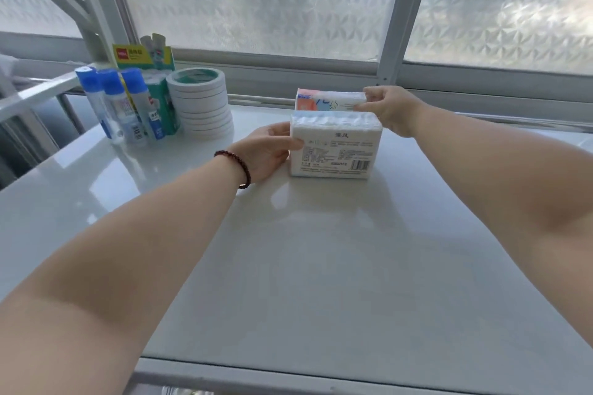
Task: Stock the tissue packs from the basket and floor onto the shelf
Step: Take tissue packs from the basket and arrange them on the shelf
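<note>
Nearest, white tissue pack (335, 147), long axis crosswise on shelf (288, 266): left hand (269, 151) fingers grasping its left end; right hand (390, 109) fingers pinching coloured pack (324, 100) just behind.

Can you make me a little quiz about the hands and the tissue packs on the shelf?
1. True or false: the left hand touches the white tissue pack standing on the shelf.
2. Which hand holds the colourful tissue pack at the back? A) left B) right C) neither
3. Fill in: the stack of tape rolls stands beside the blue-capped ____.

Key:
1. True.
2. B, the right hand grips its end with its fingers.
3. Glue bottles.
</note>
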